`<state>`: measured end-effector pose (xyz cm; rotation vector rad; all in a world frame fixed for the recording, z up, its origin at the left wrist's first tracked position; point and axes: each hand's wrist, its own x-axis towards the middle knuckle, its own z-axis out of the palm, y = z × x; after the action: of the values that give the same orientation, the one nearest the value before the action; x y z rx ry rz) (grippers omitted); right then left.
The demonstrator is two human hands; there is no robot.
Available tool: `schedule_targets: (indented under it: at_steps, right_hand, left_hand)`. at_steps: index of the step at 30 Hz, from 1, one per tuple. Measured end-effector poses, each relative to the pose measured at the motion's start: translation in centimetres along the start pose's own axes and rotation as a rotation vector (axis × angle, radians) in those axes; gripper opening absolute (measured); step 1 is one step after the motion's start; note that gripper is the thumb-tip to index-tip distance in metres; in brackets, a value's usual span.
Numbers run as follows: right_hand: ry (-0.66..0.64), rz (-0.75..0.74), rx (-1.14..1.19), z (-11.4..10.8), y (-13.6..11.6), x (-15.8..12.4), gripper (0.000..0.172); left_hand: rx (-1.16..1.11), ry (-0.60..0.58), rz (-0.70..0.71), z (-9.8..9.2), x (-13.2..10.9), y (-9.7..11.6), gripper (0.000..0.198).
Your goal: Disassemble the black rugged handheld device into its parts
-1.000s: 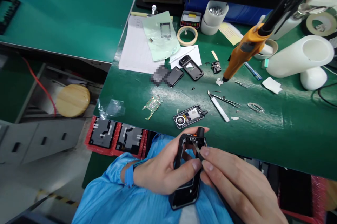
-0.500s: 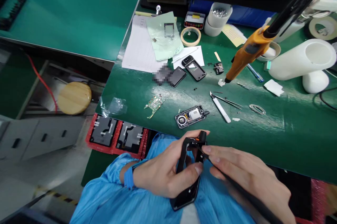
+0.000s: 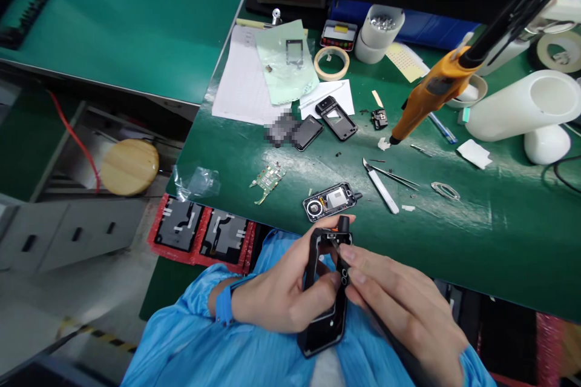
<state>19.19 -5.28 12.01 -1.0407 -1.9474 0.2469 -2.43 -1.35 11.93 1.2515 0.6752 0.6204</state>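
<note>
At bottom centre, our left hand [image 3: 288, 302] grips the black housing [image 3: 323, 337] while our right hand [image 3: 403, 299] pinches a dark-handled tool [image 3: 396, 349] at its top; we judge work partway, the housing hollow, the circuit board [image 3: 269, 179] apart at centre left.

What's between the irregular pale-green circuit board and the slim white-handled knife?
Head view: an opened black rectangular device with a stubby antenna, plus a tiny pale scrap, lies between circuit board and knife.

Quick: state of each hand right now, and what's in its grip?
Left hand: closed, holding the black housing.
Right hand: closed, holding a slim dark-handled tool.
</note>
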Motion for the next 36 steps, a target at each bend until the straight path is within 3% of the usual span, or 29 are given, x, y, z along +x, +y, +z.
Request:
schedule_targets:
  at_steps: [3, 8, 11, 15, 23, 28, 32, 36]
  right_hand:
    - [0.037, 0.034, -0.013, 0.3, -0.7, -0.4, 0.035]
    - [-0.233, 0.113, -0.002, -2.6, -0.7, 0.4, 0.043]
    - [-0.258, 0.181, 0.119, -3.7, -0.1, 1.6, 0.043]
    - [-0.280, 0.196, 0.176, -3.4, 0.5, 2.1, 0.039]
    - [-0.189, 0.056, 0.030, -1.6, 0.5, -0.2, 0.047]
    - [0.038, -0.026, 0.040, -0.4, 1.1, -0.6, 0.044]
    - [-0.053, 0.000, 0.050, -1.2, 1.6, -0.9, 0.046]
    - [-0.165, -0.006, 0.034, -2.9, 1.3, -0.1, 0.033]
  left_hand:
    - [-0.021, 0.018, 0.039, 0.1, 0.4, 0.2, 0.070]
    - [-0.010, 0.007, 0.002, 0.2, 0.3, 0.1, 0.068]
    - [0.064, -0.032, -0.020, 0.0, 0.0, -0.1, 0.070]
    - [0.106, -0.022, 0.007, -0.1, 0.1, -0.2, 0.070]
    - [-0.052, 0.005, 0.007, 0.4, 0.6, 0.2, 0.073]
    - [-0.157, -0.013, -0.112, 0.5, 0.5, 0.2, 0.069]
    - [-0.211, -0.029, -0.101, 0.4, 0.9, 0.3, 0.068]
    - [-0.261, -0.056, -0.067, 0.3, 1.1, 0.2, 0.067]
